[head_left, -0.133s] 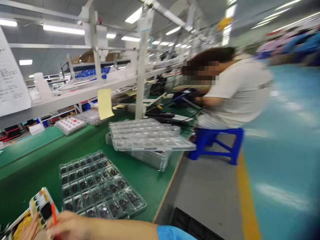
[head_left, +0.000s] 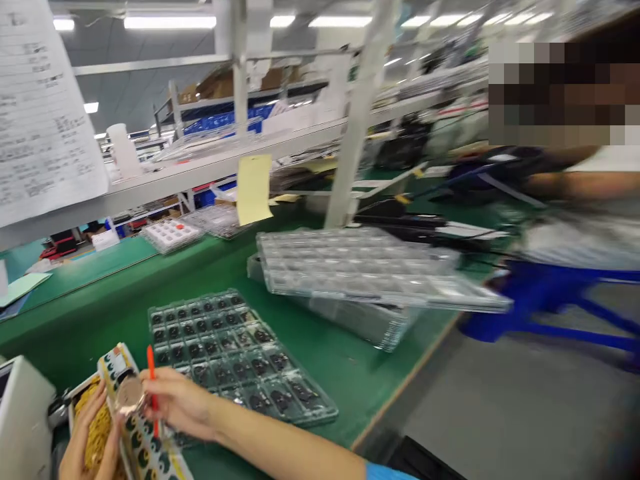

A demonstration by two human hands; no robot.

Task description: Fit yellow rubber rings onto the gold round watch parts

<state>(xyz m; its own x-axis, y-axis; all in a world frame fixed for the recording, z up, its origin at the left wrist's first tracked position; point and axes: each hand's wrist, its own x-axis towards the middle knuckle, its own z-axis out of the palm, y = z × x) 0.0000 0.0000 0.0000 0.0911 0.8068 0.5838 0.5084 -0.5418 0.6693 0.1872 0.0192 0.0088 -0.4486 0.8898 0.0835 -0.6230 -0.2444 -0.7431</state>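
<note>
My right hand (head_left: 175,403) grips a thin orange-red stick (head_left: 153,387), which stands nearly upright between the fingers. Beside it is a round, shiny copper-coloured piece (head_left: 131,395) with a dark part on top, blurred. My left hand (head_left: 90,437) holds this piece at its lower left edge, and the right fingertips are close to its other side. Under the hands lies a white strip sheet with dark round stickers (head_left: 143,443). Yellow bits (head_left: 97,433) fill a narrow box partly behind the left fingers. A clear tray of small dark parts (head_left: 220,347) lies just beyond my right hand.
Stacked clear trays (head_left: 360,267) overhang the green bench (head_left: 320,360) near its right edge. A white box (head_left: 23,407) stands at left. A shelf post (head_left: 360,127) and a written sheet (head_left: 45,113) rise in front. A co-worker sits at right by a blue stool (head_left: 565,300).
The view has swung left, so the bench, trays and co-worker sit further right. More of both hands, the copper-coloured piece and the white box now shows. The stick stays in my right hand.
</note>
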